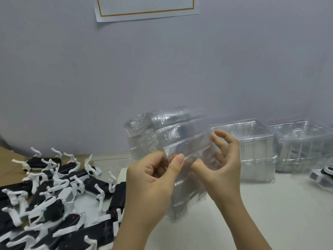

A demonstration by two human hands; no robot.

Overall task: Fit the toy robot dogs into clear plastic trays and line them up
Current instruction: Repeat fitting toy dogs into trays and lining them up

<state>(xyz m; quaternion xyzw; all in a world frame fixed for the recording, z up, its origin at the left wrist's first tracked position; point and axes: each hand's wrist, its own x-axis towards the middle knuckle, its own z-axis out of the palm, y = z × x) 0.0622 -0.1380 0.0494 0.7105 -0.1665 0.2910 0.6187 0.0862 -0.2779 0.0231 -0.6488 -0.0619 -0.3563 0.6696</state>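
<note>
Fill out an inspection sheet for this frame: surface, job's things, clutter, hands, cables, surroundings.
Surface: pale table; brown board at its far left.
Job's things: toy robot dogs heaped loose at left, black bodies and white legs; held tray stack lifted off the table, blurred; middle tray stack and right tray stack stand side by side near the wall; another toy at the right edge, cut off by the frame.
Clutter: nothing seen.
Hands: left hand pinches the held tray stack's near edge; right hand grips its right edge with curled fingers.
Cables: nothing seen.
Surroundings: grey wall with a gold-bordered sheet.
</note>
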